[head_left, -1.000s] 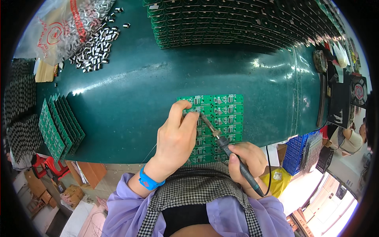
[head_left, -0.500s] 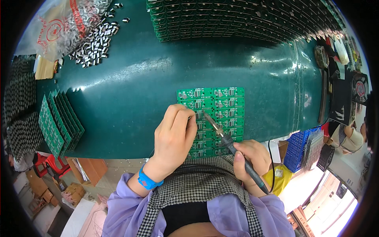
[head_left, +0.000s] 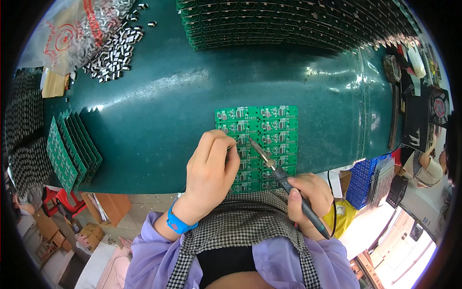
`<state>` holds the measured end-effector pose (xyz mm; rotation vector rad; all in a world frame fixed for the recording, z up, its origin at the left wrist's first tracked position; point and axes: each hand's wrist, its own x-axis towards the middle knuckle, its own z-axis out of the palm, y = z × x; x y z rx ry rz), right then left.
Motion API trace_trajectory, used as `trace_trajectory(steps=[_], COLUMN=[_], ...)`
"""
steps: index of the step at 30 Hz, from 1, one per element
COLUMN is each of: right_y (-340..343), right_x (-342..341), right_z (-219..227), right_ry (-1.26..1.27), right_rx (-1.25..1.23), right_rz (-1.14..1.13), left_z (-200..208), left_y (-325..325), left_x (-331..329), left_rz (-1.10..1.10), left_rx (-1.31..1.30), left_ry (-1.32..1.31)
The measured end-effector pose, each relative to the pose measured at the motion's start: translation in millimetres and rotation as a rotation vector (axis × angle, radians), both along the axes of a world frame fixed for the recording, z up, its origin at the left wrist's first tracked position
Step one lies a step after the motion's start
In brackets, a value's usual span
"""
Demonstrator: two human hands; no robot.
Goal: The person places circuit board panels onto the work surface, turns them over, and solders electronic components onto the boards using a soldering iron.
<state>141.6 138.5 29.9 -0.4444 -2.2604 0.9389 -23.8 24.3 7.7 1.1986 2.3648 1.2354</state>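
Observation:
A green circuit board panel (head_left: 279, 126), divided into rows of small boards with chips, lies flat near the table's front edge. My right hand (head_left: 312, 195) is wrapped round the dark handle of a soldering iron (head_left: 281, 177). Its metal tip points up and left, over or on the panel's left column; I cannot tell if it touches. My left hand (head_left: 211, 168), a blue band on its wrist, covers part of the panel's left side. Its thumb and fingers are pinched close to the iron's tip. What they hold, if anything, is too small to make out.
Upright board panels (head_left: 72, 151) stand at the left on the green table (head_left: 159, 130). A pile of small black-and-silver parts (head_left: 115, 55) spills beside a clear bag (head_left: 65, 36). Long stacks of boards (head_left: 269, 26) line the back. A blue crate (head_left: 363, 180) stands right, below the table edge.
The soldering iron and my right hand have shifted slightly right and toward me. My left hand has dropped a little toward me, still pinched.

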Motion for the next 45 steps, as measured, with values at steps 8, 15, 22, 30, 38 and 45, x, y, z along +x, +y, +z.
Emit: trace_trajectory(steps=[8, 15, 22, 30, 38, 45], right_y=[-2, -9, -10, -7, -8, -14], right_x=[0, 2, 7, 3, 7, 14], right_z=[-5, -5, -2, -3, -1, -1], right_ry=[0.002, -0.014, -0.006, -0.028, -0.010, 0.013], right_rx=[-0.020, 0.030, -0.024, -0.046, 0.038, 0.032], right_rz=[0.021, 0.027, 0.018, 0.002, 0.002, 0.005], left_z=[-4, -4, 1, -3, 2, 1], left_y=[1, -1, -4, -1, -6, -15], left_x=[4, 4, 3, 4, 8, 14], left_rz=[-0.058, -0.059, -0.086, -0.025, -0.007, -0.052], left_rx=[-0.009, 0.037, -0.028, 0.017, -0.057, 0.011], left_ry=[0.080, 0.145, 0.119, 0.070, 0.113, 0.062])
